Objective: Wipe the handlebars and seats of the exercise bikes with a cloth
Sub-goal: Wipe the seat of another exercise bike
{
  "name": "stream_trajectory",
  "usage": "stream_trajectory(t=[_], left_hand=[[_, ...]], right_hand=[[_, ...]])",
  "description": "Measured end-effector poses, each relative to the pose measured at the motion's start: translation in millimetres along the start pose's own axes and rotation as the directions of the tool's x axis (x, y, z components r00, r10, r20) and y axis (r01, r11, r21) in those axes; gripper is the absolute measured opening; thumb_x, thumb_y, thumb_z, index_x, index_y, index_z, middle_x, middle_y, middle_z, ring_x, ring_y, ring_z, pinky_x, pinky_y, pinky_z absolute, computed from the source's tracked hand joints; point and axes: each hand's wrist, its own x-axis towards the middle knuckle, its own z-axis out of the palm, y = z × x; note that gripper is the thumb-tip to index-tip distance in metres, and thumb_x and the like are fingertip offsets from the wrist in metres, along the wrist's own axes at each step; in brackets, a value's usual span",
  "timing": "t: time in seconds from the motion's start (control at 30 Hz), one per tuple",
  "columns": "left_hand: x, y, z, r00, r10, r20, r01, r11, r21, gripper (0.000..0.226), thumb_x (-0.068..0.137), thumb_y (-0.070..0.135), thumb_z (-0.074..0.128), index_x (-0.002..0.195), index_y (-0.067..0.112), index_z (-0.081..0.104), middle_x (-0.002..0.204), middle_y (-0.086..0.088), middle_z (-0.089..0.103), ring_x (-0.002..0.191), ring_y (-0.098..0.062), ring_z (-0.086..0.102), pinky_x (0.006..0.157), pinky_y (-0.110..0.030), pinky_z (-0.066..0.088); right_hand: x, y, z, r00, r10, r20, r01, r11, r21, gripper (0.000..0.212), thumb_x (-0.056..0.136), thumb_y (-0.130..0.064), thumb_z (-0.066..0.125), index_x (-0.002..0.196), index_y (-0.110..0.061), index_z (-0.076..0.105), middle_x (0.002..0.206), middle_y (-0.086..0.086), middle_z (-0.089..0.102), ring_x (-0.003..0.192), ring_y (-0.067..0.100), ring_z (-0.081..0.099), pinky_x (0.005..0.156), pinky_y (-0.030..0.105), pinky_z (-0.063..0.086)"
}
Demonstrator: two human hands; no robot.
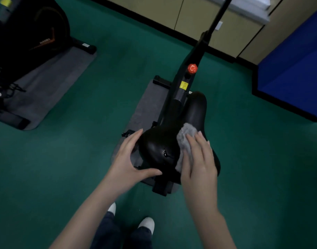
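Seat (159,150) of the near bike sits centre frame, w/ the grey cloth (183,141) lying on its right half, bunched at the front edge. Right hand (200,162) lies flat on the cloth, fingers (201,141) straight and pressing down, not gripping. Left hand (129,159) braces the seat's left rear edge, fingers extended along the side, thumb spread across the back; a steadying touch, not a clenched hold. Handling, as a guess: cloth looks soft, light, fluffy, so it prob. folds and creeps under the palm. Best to pin it w/ a flat hand, or pinch a corner if it slides off. Seat cover looks smooth and glossy, likely padded, so slippery under the cloth, but firm pressure should be fine; nothing fragile here. Seat may swivel a bit on its post, hence bracing at the wide rear makes sense. Left half and the nose look untouched by the cloth at this point. Frame (183,83) w/ orange knob (192,68) runs fwd; handlebars not in view. Bike stands on a grey mat (147,108); second bike (28,33) is well apart, upper left.
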Motion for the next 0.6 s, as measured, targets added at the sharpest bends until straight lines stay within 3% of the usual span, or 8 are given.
stream_trajectory(t=[0.07,0.23,0.3,0.47,0.6], left_hand=[[-7.3,-1.7,3.1,0.999,-0.036,-0.018,0.036,0.999,-0.012,0.112,0.043,0.065,0.08,0.141,0.046,0.029,0.144,0.024,0.032,0.135,0.004,0.031,0.115,-0.038,0.031],[-17.7,-1.2,12.4,0.996,-0.051,-0.068,0.047,0.997,-0.062,0.11,0.044,0.061,0.08,0.141,0.041,0.033,0.141,0.026,0.036,0.133,0.004,0.034,0.114,-0.038,0.032],[-18.6,-0.6,14.8,0.995,-0.052,-0.08,0.046,0.996,-0.081,0.11,0.044,0.063,0.08,0.141,0.042,0.033,0.141,0.026,0.037,0.133,0.004,0.034,0.114,-0.038,0.032],[-19.8,-1.0,18.7,0.993,-0.07,-0.099,0.057,0.991,-0.124,0.104,0.045,0.066,0.081,0.135,0.052,0.03,0.137,0.04,0.03,0.131,0.01,0.031,0.115,-0.035,0.03],[-18.9,-3.3,21.3,0.99,-0.054,-0.131,0.038,0.993,-0.115,0.099,0.045,0.064,0.08,0.13,0.055,0.03,0.137,0.04,0.03,0.131,0.012,0.03,0.112,-0.025,0.03]], right_hand=[[14.2,-6.2,3.0,0.998,-0.017,0.059,0.015,0.999,0.046,0.039,0.092,-0.013,0.048,0.128,-0.004,0.058,0.139,0.011,0.05,0.134,0.023,0.042,0.112,0.036,0.031],[8.8,2.8,-11.8,0.921,-0.288,0.262,0.248,0.953,0.176,0.04,0.094,-0.011,0.05,0.133,-0.014,0.055,0.147,0.003,0.042,0.141,0.016,0.033,0.114,0.032,0.029],[1.2,16.0,-21.8,0.898,-0.338,0.282,0.286,0.935,0.211,0.039,0.096,-0.014,0.049,0.135,-0.016,0.053,0.148,-0.001,0.04,0.141,0.014,0.032,0.115,0.028,0.027],[8.4,15.7,-17.0,0.955,-0.181,0.234,0.148,0.977,0.154,0.041,0.094,-0.014,0.054,0.134,-0.012,0.052,0.148,-0.001,0.038,0.137,0.013,0.037,0.113,0.021,0.026],[16.9,-13.2,-2.6,0.939,-0.224,0.262,0.201,0.973,0.112,0.047,0.094,-0.041,0.047,0.131,-0.013,0.057,0.143,0.004,0.044,0.135,0.017,0.039,0.111,0.029,0.031]])
